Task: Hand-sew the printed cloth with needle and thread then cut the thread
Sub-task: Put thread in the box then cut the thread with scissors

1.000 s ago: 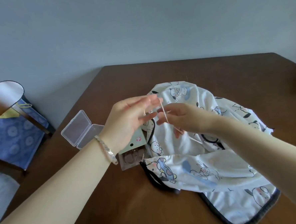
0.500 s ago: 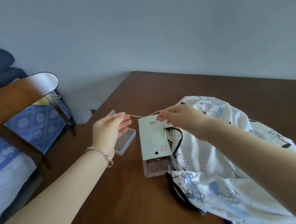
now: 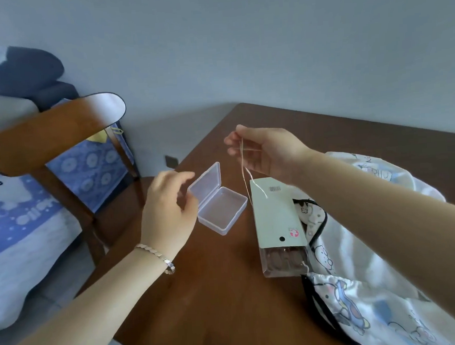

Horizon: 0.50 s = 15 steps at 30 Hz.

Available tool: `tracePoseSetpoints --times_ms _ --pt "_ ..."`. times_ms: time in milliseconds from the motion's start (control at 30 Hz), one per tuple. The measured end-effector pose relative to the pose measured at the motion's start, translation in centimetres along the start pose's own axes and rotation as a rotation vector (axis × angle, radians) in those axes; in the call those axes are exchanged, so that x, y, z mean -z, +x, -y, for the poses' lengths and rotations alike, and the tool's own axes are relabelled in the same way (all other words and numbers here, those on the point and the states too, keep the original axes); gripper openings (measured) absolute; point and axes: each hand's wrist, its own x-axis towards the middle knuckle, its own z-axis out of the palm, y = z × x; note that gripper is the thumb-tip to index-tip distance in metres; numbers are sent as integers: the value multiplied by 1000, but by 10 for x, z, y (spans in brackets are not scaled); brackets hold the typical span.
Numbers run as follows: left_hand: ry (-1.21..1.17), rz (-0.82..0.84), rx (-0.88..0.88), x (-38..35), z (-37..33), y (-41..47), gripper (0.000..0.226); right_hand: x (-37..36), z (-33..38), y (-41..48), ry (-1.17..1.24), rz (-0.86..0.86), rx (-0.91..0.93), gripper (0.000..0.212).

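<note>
Pale thread (image 3: 244, 179) dangles, pinched by the right hand (image 3: 269, 152) (left hand (image 3: 167, 205) loosely curled, empty), beside white cartoon-printed cloth (image 3: 361, 284).

The worktop (image 3: 218, 301) is dark wood, smooth with a soft sheen. The box (image 3: 218, 210) on it is clear, glossy plastic. The card pack (image 3: 275, 214) is matt pale-green paperboard with a clear plastic end. My printed cloth (image 3: 366, 283) looks smooth, faintly satiny, with a dark binding along its edge. The thread (image 3: 243, 168) is fine, pale fibre. My bracelet (image 3: 157, 256) is shiny metal and the chair (image 3: 46, 140) is glossy wood.
</note>
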Motion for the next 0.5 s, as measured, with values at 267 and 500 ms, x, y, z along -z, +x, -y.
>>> tracePoseSetpoints --times_ms 267,500 --pt "-86 247 278 -19 21 5 42 -13 -27 16 -2 -59 -16 18" --pt "-109 214 343 -26 28 5 35 -22 -45 21 -379 -97 95 21"
